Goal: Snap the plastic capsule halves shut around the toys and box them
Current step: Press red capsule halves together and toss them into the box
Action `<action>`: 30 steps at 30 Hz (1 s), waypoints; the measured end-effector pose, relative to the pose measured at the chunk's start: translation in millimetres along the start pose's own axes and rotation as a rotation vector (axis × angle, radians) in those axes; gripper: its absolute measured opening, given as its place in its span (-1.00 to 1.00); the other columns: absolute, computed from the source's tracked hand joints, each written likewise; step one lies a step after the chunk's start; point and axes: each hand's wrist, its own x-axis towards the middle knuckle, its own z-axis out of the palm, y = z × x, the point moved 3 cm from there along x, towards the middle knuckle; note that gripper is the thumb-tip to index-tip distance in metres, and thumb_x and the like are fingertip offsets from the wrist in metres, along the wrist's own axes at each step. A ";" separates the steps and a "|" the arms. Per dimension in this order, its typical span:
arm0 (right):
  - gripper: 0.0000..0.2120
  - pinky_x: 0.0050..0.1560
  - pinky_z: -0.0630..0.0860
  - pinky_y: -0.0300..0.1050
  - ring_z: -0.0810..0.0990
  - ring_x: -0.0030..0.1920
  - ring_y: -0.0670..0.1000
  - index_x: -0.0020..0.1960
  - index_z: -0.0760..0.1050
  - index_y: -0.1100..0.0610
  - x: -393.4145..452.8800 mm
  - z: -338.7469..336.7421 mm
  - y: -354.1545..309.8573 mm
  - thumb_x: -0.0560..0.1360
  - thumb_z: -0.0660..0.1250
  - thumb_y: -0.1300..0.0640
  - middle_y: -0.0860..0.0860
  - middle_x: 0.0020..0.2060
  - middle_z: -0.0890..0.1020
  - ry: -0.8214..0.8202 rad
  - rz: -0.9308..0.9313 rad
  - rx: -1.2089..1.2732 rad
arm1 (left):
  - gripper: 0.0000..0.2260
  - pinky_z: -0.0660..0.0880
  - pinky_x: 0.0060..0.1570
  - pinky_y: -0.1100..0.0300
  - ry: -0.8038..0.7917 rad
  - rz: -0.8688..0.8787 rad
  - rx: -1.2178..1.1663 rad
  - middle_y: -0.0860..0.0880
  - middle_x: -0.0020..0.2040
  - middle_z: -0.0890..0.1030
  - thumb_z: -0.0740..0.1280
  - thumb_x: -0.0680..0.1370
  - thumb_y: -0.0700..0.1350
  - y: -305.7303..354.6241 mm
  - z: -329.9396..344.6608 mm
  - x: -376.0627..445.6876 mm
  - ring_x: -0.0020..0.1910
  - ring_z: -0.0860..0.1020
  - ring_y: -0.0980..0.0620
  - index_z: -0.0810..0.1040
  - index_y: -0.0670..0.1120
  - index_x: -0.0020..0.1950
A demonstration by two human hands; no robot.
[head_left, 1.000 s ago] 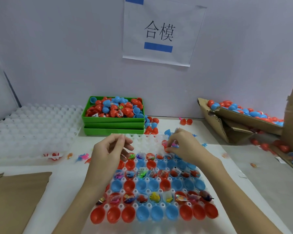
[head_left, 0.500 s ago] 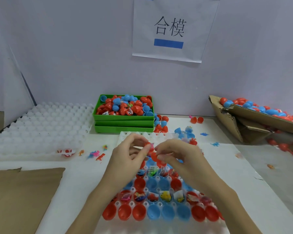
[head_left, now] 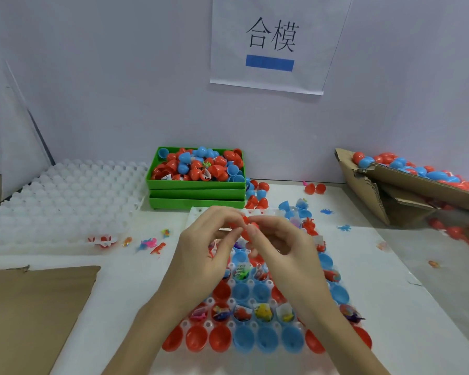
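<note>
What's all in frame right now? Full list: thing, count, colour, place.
red capsule: one, red, pinched between both hands above the tray
capsule tray: one, white, centre of table, holds red and blue halves, some with toys
green bins: a stack, green, behind the tray; top one full of red and blue capsules
empty white trays: a stack, white, far left
cardboard box: one, brown, right, holds red and blue capsules
cardboard sheet: one, brown, near left
loose toys: several, mixed colours, left of the tray
paper sign: one, white with blue bar, on wall
left hand: fingers on the red capsule
right hand: fingers on the red capsule
</note>
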 end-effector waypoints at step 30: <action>-0.80 0.03 0.59 -0.38 0.73 0.09 -0.09 0.18 0.70 -0.06 -4.8 8.6 0.2 0.58 0.41 0.08 -0.11 0.04 0.75 0.018 0.095 0.264 | -0.76 0.64 -0.03 0.29 0.214 -0.127 -0.098 0.16 -0.02 0.68 0.56 0.46 0.00 3.7 -7.7 -2.4 0.03 0.69 0.10 0.62 0.09 0.08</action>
